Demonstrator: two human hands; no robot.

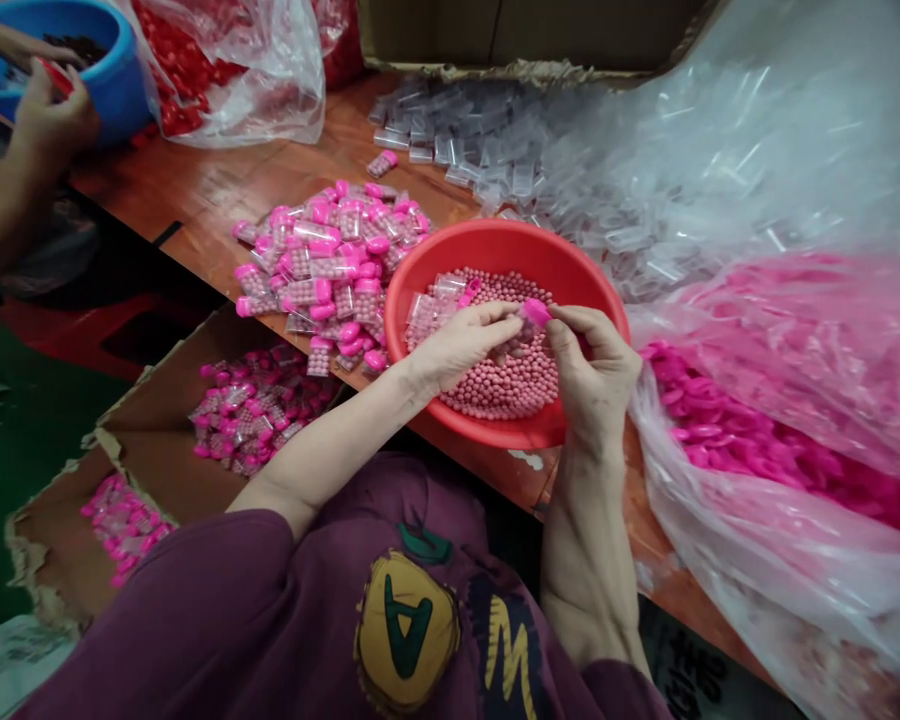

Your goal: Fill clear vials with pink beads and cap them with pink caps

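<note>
A worn orange wooden table point(195, 200) stands over green floor point(15, 500).

Varnished wooden table point(187, 190): 1 red plastic basin point(495, 240) on near edge, mid-table; 1 heap of pink-capped clear tubes point(322, 260) just left of it; loose clear tubes point(450, 150) along far edge; 1 plastic bag of pink caps point(757, 420) at right; 1 blue basin point(112, 90) at far-left corner.

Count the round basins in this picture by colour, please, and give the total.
Red basin: 1
Blue basin: 1
Total: 2
</note>
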